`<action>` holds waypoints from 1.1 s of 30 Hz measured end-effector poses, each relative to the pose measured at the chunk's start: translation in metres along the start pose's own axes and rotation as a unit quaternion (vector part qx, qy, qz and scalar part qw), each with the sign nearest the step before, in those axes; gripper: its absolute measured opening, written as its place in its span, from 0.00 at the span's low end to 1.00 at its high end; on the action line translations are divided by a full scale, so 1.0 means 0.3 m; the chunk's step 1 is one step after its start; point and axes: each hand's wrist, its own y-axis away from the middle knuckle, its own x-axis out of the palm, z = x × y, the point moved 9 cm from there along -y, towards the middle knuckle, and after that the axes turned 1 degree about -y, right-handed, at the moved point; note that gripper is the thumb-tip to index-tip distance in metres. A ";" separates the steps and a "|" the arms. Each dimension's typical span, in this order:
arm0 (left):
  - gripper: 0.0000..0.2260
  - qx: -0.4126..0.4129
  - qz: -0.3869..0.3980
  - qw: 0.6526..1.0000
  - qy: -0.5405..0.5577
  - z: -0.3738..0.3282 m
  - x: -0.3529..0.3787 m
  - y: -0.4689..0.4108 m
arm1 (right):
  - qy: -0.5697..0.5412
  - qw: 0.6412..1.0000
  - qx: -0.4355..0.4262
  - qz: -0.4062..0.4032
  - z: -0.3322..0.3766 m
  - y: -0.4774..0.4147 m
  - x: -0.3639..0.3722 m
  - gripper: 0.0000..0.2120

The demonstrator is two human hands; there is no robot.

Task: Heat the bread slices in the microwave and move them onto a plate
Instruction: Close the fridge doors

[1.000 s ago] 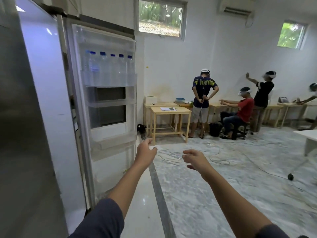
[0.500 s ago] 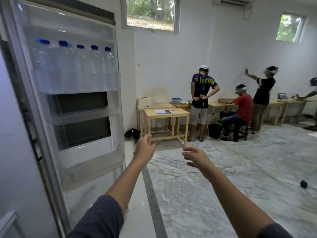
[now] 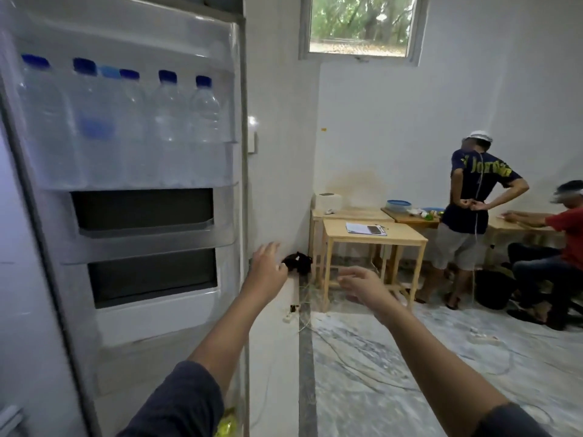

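At frame centre the left hand [image 3: 268, 266], fingers spread and holding nothing, is just beside the edge of the open fridge door [image 3: 142, 323]. The right hand [image 3: 362, 283] is stretched forward near it, fingers loosely extended, also holding nothing. Water bottles [image 3: 164, 121] stand in the door's top shelf, upper left.

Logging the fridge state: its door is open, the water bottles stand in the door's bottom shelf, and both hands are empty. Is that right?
One detail is wrong. The head view shows the bottles standing in the top shelf of the door, not the bottom one. The rest holds: the door is open, and the left hand and right hand are empty.
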 end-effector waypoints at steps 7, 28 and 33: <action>0.21 0.060 -0.096 0.960 -0.255 0.086 -0.038 -0.276 | -0.040 0.996 -0.017 0.080 0.065 -0.505 0.131 0.11; 0.27 0.040 -0.284 0.688 -0.667 0.262 -0.060 -0.569 | -0.238 0.910 -0.146 0.305 0.399 -1.215 0.864 0.35; 0.26 -0.005 -0.315 0.647 -0.694 0.280 -0.037 -0.583 | -0.235 0.906 -0.131 0.326 0.338 -1.250 0.877 0.22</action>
